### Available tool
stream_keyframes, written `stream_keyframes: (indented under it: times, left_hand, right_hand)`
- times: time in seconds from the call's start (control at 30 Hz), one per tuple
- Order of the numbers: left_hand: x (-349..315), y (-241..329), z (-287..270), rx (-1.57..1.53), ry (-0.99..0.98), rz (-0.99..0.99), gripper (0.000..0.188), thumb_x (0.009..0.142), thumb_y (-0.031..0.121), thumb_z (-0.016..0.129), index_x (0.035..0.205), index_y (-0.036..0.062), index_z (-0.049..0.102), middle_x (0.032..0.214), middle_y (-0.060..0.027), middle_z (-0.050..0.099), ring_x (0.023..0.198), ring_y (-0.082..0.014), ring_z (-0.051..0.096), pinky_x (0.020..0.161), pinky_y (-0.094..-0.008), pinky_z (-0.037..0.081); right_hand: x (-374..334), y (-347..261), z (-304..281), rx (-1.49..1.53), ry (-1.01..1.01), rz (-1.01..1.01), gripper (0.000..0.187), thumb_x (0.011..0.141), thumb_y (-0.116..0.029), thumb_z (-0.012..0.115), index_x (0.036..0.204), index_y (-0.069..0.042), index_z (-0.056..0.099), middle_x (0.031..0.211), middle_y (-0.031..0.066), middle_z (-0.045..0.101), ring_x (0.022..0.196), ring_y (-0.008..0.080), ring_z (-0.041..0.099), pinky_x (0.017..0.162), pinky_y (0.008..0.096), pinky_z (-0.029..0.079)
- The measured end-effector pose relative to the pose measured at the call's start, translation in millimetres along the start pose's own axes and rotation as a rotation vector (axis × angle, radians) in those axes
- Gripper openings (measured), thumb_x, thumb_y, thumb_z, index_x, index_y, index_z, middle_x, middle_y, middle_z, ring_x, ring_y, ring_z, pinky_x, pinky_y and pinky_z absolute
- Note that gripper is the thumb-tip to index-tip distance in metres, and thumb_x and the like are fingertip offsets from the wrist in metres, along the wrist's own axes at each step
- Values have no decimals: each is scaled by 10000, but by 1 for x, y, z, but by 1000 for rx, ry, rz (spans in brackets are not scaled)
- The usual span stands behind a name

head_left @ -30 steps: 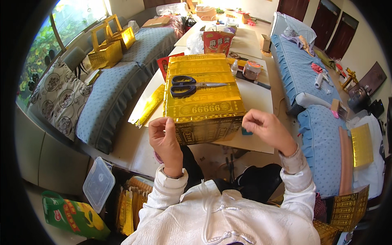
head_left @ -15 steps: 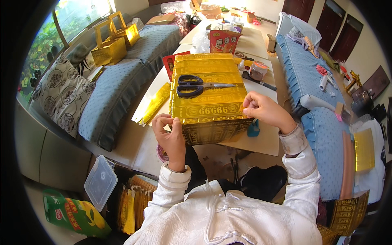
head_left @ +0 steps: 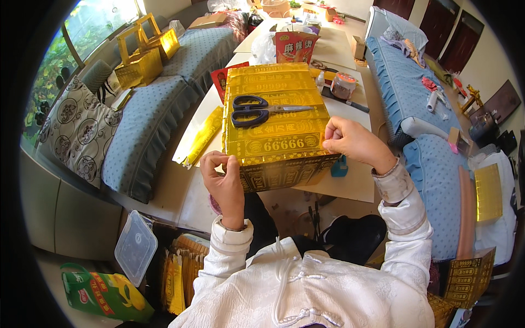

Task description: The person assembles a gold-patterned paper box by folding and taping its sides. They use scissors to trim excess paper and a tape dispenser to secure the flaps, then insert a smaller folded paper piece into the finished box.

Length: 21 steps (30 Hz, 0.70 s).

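Observation:
In front of me on the table stands a box covered in gold patterned paper (head_left: 281, 161), its top ribbed by overlapping strips. Dark-handled scissors (head_left: 278, 109) lie closed across that top, blades to the right. At the front left corner, my left hand (head_left: 223, 183) pinches the edge of the gold paper between thumb and finger. My right hand (head_left: 354, 143) pinches it at the right end of the same front strip. A folded gold paper piece (head_left: 201, 136) lies left of the box.
Behind the box are a red printed packet (head_left: 294, 48) and a lidded jar (head_left: 343, 86). A blue object (head_left: 339, 167) sits by its right side. Gold baskets (head_left: 139, 68) rest on the left sofa. Gold paper strips (head_left: 178, 276) fill a container below left.
The box and both hands appear slightly higher and further left in view, as does the room around them. Both hands keep the same pinch on the gold paper.

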<state>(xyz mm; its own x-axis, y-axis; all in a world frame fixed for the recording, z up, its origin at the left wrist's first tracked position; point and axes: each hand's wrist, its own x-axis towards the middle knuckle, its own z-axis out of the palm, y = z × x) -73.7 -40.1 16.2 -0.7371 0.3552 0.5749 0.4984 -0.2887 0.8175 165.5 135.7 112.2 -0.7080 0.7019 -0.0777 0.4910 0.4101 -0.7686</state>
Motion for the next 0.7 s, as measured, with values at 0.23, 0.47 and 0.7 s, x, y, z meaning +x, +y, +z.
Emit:
stream_keyframes:
  times: [0.23, 0.47, 0.7]
  left_hand:
    - [2, -1, -4, -28, -39, -44, 154, 879, -35, 695, 849, 25, 556, 971, -66, 575, 939, -191, 552, 882, -317, 440]
    - [3, -9, -4, -16, -46, -14, 152, 874, -38, 697, 851, 28, 561, 975, -62, 571, 937, -187, 554, 872, -316, 445]
    - [4, -6, -6, 4, -53, -18, 161, 864, -33, 707, 846, 28, 559, 962, -66, 570, 934, -195, 559, 863, -319, 445]
  right_hand:
    - [-1, -5, 1, -20, -1, 0, 184, 915, -112, 756, 941, -2, 611, 798, 52, 702, 718, 107, 659, 650, 277, 527]
    - [2, 2, 1, -86, 10, -9, 179, 910, -114, 754, 933, -3, 615, 800, 62, 712, 721, 113, 663, 657, 283, 531]
    - [1, 0, 4, -155, 49, -27, 178, 891, -125, 756, 907, -3, 627, 786, 61, 705, 708, 125, 650, 654, 296, 529]
